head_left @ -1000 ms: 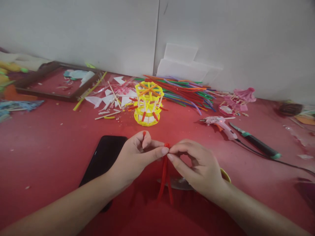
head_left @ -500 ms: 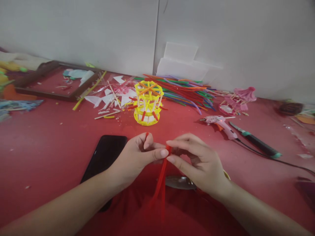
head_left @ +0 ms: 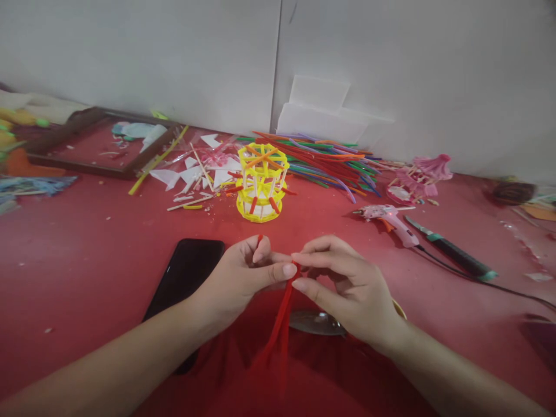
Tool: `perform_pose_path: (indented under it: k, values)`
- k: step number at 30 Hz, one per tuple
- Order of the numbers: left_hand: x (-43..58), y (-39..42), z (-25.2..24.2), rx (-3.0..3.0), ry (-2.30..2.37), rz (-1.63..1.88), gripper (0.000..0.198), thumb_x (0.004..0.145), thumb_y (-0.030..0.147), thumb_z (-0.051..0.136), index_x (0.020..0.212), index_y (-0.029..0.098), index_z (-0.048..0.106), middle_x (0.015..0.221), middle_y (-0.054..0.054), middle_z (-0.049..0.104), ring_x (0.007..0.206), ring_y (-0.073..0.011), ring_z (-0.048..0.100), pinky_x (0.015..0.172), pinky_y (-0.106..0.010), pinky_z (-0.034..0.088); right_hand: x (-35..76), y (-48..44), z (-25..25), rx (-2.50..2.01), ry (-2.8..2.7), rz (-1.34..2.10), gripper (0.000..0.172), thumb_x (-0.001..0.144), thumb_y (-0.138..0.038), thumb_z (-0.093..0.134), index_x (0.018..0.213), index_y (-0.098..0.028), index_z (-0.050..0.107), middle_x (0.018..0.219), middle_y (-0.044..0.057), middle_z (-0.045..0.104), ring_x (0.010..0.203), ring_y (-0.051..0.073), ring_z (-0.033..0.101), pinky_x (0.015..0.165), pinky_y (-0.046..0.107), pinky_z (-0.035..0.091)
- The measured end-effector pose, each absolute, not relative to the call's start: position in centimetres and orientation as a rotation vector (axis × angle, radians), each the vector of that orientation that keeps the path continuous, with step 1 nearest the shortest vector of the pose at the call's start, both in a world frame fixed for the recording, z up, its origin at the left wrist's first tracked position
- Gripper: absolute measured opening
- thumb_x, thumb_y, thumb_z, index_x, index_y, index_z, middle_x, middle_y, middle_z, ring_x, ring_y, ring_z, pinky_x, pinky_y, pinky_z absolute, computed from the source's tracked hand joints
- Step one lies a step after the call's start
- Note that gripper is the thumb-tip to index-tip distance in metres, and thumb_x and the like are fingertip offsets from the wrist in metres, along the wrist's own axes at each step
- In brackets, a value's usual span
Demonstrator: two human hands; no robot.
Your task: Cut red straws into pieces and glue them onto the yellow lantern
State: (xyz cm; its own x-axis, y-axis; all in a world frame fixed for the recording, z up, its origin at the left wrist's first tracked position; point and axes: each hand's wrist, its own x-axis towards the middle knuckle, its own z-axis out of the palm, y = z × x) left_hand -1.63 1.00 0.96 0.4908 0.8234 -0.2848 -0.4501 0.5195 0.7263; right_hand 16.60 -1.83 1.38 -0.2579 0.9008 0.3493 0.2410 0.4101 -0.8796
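Note:
Both my hands meet over the red table, pinching a bundle of red straw strips that hangs down between them. My left hand is closed on the top of the bundle, and a short red straw end sticks up by its fingers. My right hand pinches the same bundle from the right with thumb and forefinger. Beyond my hands stands a small yellow straw lantern with red and orange pieces.
A black phone lies left of my left hand. Scissors sit under my right wrist. A pink glue gun and a green-handled knife lie at right. Coloured straws, white scraps and a wooden frame are behind.
My hands have dropped slightly and the hanging red strips have swung left and down; my right fingers have shifted along the top of the bundle.

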Motion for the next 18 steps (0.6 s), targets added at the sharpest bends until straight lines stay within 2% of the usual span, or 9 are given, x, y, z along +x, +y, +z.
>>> perform_pose_path:
  k: [8, 13, 18]
  values:
    - [-1.7, 0.92, 0.71, 0.702, 0.742, 0.84, 0.05, 0.069, 0.011, 0.083, 0.064, 0.019, 0.034, 0.061, 0.004, 0.071, 0.055, -0.0043, 0.062, 0.052, -0.011, 0.044, 16.53, -1.75, 1.44, -1.078, -1.647, 0.95, 0.024, 0.081, -0.016, 0.074, 0.1, -0.03, 0.076, 0.096, 0.002, 0.065, 0.081, 0.012, 0.065, 0.064, 0.021, 0.056]
    - [-1.7, 1.0, 0.99, 0.716, 0.726, 0.784, 0.052, 0.062, 0.009, 0.086, 0.062, 0.018, 0.035, 0.061, 0.002, 0.073, 0.053, -0.0047, 0.061, 0.053, -0.012, 0.047, 16.57, -1.31, 1.61, -1.046, -1.495, 1.191, 0.008, 0.076, -0.021, 0.079, 0.081, -0.027, 0.078, 0.086, 0.001, 0.069, 0.076, 0.012, 0.067, 0.065, 0.023, 0.056]
    - [-1.64, 1.08, 1.06, 0.704, 0.708, 0.707, 0.055, 0.056, 0.009, 0.089, 0.062, 0.018, 0.035, 0.059, 0.001, 0.072, 0.052, -0.0058, 0.062, 0.051, -0.012, 0.046, 16.82, -1.1, 2.02, -1.039, -1.529, 1.27, 0.005, 0.073, -0.023, 0.082, 0.075, -0.025, 0.077, 0.082, 0.0, 0.069, 0.071, 0.012, 0.066, 0.063, 0.023, 0.055]
